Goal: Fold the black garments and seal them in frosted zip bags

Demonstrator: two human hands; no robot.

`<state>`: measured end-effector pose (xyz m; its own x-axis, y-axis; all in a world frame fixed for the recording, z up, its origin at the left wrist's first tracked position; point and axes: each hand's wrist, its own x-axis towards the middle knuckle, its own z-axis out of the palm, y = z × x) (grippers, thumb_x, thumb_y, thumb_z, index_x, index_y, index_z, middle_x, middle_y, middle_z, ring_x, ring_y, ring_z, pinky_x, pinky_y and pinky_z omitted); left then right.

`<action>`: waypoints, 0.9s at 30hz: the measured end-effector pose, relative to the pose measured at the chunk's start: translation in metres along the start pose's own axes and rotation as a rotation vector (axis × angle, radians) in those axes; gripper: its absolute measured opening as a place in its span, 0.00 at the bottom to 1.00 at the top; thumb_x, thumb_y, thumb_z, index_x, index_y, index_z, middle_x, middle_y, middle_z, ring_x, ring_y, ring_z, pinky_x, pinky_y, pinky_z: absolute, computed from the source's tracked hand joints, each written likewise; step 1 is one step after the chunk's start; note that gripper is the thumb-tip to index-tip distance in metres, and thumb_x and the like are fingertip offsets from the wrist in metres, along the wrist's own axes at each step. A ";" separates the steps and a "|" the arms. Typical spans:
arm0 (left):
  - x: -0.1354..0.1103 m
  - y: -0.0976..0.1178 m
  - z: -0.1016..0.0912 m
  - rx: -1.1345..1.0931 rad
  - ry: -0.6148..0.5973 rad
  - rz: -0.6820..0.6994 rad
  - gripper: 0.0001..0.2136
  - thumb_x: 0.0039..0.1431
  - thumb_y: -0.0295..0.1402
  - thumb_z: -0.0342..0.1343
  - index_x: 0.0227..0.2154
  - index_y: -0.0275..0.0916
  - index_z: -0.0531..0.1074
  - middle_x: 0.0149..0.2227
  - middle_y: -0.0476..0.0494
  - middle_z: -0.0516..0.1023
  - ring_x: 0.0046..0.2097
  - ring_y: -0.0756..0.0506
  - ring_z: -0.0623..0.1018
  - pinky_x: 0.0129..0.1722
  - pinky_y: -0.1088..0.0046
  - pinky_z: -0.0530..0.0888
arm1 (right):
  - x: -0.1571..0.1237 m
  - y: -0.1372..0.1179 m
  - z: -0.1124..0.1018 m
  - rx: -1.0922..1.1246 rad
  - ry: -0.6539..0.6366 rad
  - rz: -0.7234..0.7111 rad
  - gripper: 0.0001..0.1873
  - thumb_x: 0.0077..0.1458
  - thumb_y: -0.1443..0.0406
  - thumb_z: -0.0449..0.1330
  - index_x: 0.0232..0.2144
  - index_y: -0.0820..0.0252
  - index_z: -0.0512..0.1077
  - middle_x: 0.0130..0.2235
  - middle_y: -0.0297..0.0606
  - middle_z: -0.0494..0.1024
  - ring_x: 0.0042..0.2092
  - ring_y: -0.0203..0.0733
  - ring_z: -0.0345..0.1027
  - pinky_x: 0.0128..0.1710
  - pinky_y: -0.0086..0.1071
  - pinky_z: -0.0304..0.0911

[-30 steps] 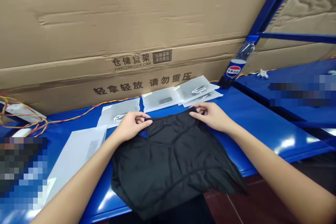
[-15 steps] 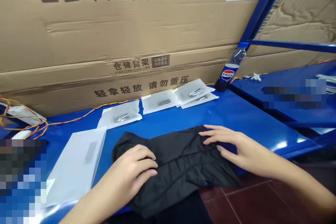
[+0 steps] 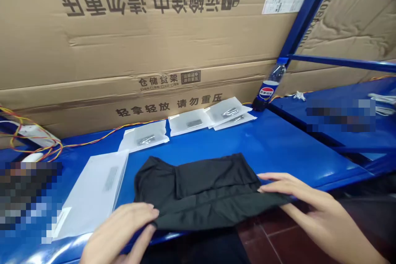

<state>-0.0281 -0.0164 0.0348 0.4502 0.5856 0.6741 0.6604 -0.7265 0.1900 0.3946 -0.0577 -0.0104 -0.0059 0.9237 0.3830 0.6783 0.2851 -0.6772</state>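
A black garment (image 3: 213,185), partly folded, lies across the front edge of the blue table. Its near edge is lifted and stretched between both hands. My left hand (image 3: 123,231) pinches the near left corner between thumb and fingers. At the near right corner, my right hand (image 3: 309,210) grips the cloth, thumb beneath and fingers on top. The exact kind of garment cannot be made out.
A stack of white plastic bags (image 3: 95,189) lies at left. Several frosted zip bags (image 3: 188,122) line the back below a cardboard box (image 3: 173,45). A cola bottle (image 3: 269,86) stands by the blue rack post. Tangled wires (image 3: 34,140) lie far left.
Both hands moved from lying on top of the garment to its near corners. They now hold the near edge, which is raised and pulled straight. The view has shifted slightly.
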 end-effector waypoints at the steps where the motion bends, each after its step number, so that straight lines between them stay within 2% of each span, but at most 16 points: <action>1: 0.014 -0.002 0.000 -0.034 0.000 -0.162 0.08 0.69 0.39 0.60 0.37 0.45 0.83 0.37 0.50 0.89 0.36 0.45 0.88 0.42 0.75 0.84 | 0.011 -0.004 0.002 0.045 0.040 0.091 0.13 0.66 0.53 0.63 0.43 0.48 0.85 0.51 0.40 0.86 0.54 0.54 0.81 0.53 0.42 0.79; 3: 0.041 -0.012 0.003 -0.101 -0.075 -0.451 0.16 0.68 0.48 0.58 0.33 0.43 0.83 0.32 0.48 0.88 0.33 0.43 0.87 0.34 0.74 0.83 | 0.037 -0.010 0.010 0.126 0.099 0.221 0.20 0.63 0.47 0.64 0.47 0.51 0.83 0.48 0.41 0.86 0.51 0.53 0.82 0.50 0.41 0.79; 5: 0.062 -0.025 0.013 -0.172 -0.183 -0.549 0.18 0.67 0.50 0.57 0.34 0.41 0.83 0.30 0.45 0.87 0.32 0.42 0.86 0.32 0.72 0.83 | 0.062 -0.012 0.020 0.143 0.100 0.281 0.27 0.62 0.43 0.63 0.51 0.53 0.81 0.41 0.41 0.85 0.44 0.52 0.81 0.45 0.42 0.78; 7: 0.069 -0.037 0.024 -0.089 -0.219 -0.474 0.15 0.65 0.46 0.57 0.36 0.41 0.83 0.32 0.44 0.86 0.33 0.40 0.85 0.34 0.67 0.82 | 0.081 -0.010 0.031 0.066 0.037 0.275 0.30 0.60 0.42 0.62 0.52 0.56 0.80 0.36 0.39 0.82 0.38 0.51 0.78 0.42 0.45 0.76; 8: 0.069 -0.040 0.029 -0.026 -0.213 -0.406 0.13 0.65 0.43 0.57 0.37 0.42 0.83 0.34 0.43 0.87 0.35 0.39 0.85 0.35 0.64 0.82 | 0.087 -0.009 0.035 0.013 0.011 0.257 0.30 0.59 0.42 0.62 0.51 0.56 0.80 0.35 0.40 0.81 0.38 0.51 0.77 0.44 0.47 0.75; 12: 0.050 -0.036 0.035 0.093 -0.108 -0.143 0.11 0.70 0.34 0.53 0.43 0.43 0.82 0.43 0.42 0.86 0.44 0.39 0.85 0.44 0.60 0.83 | 0.089 -0.008 0.042 -0.089 -0.008 0.171 0.25 0.59 0.42 0.62 0.43 0.54 0.81 0.45 0.46 0.82 0.52 0.58 0.74 0.56 0.54 0.69; 14: 0.040 -0.029 0.031 0.074 -0.088 -0.036 0.12 0.71 0.30 0.52 0.46 0.43 0.81 0.47 0.42 0.86 0.48 0.41 0.84 0.49 0.62 0.82 | 0.086 -0.010 0.040 -0.056 -0.012 0.196 0.24 0.57 0.41 0.63 0.38 0.54 0.79 0.44 0.45 0.82 0.49 0.57 0.75 0.52 0.51 0.71; 17: 0.026 -0.020 0.024 0.032 -0.106 0.081 0.14 0.71 0.26 0.51 0.48 0.44 0.81 0.51 0.43 0.85 0.53 0.42 0.84 0.52 0.67 0.82 | 0.090 -0.008 0.028 0.137 -0.078 0.365 0.24 0.56 0.41 0.64 0.37 0.54 0.75 0.36 0.41 0.83 0.38 0.51 0.77 0.38 0.43 0.73; 19: 0.018 -0.015 0.022 0.011 -0.094 0.111 0.14 0.70 0.24 0.52 0.49 0.43 0.80 0.51 0.42 0.85 0.54 0.43 0.84 0.53 0.68 0.82 | 0.098 -0.003 0.014 0.277 -0.144 0.477 0.24 0.55 0.42 0.66 0.42 0.53 0.76 0.34 0.40 0.84 0.36 0.52 0.79 0.33 0.41 0.73; 21: 0.011 -0.011 0.021 -0.016 -0.071 0.124 0.14 0.69 0.23 0.54 0.51 0.42 0.80 0.51 0.41 0.86 0.55 0.43 0.83 0.55 0.69 0.82 | 0.108 0.002 -0.004 0.312 -0.156 0.532 0.25 0.53 0.45 0.69 0.46 0.54 0.77 0.37 0.42 0.86 0.39 0.55 0.82 0.35 0.42 0.74; 24: 0.005 -0.006 0.023 -0.087 -0.037 0.129 0.13 0.70 0.23 0.55 0.50 0.41 0.80 0.49 0.41 0.86 0.54 0.44 0.84 0.54 0.71 0.82 | 0.120 -0.001 -0.028 0.162 -0.037 0.549 0.27 0.50 0.48 0.70 0.48 0.54 0.79 0.42 0.48 0.85 0.41 0.56 0.81 0.35 0.42 0.74; 26: 0.004 -0.004 0.025 -0.139 -0.016 0.099 0.11 0.70 0.23 0.55 0.48 0.41 0.80 0.46 0.42 0.87 0.50 0.45 0.84 0.52 0.72 0.83 | 0.123 -0.017 -0.029 0.032 0.071 0.508 0.28 0.50 0.48 0.70 0.49 0.54 0.79 0.43 0.49 0.84 0.39 0.54 0.80 0.31 0.40 0.71; 27: 0.003 -0.004 0.026 -0.157 -0.009 0.078 0.11 0.70 0.23 0.55 0.47 0.41 0.79 0.45 0.43 0.87 0.49 0.45 0.85 0.51 0.72 0.83 | 0.123 -0.029 -0.022 -0.019 0.110 0.474 0.29 0.50 0.48 0.69 0.50 0.54 0.78 0.42 0.48 0.83 0.36 0.52 0.79 0.29 0.39 0.70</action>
<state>-0.0133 -0.0024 0.0178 0.5022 0.5283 0.6847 0.5218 -0.8164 0.2472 0.3903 0.0415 0.0702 0.3839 0.9180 0.0999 0.6009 -0.1662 -0.7818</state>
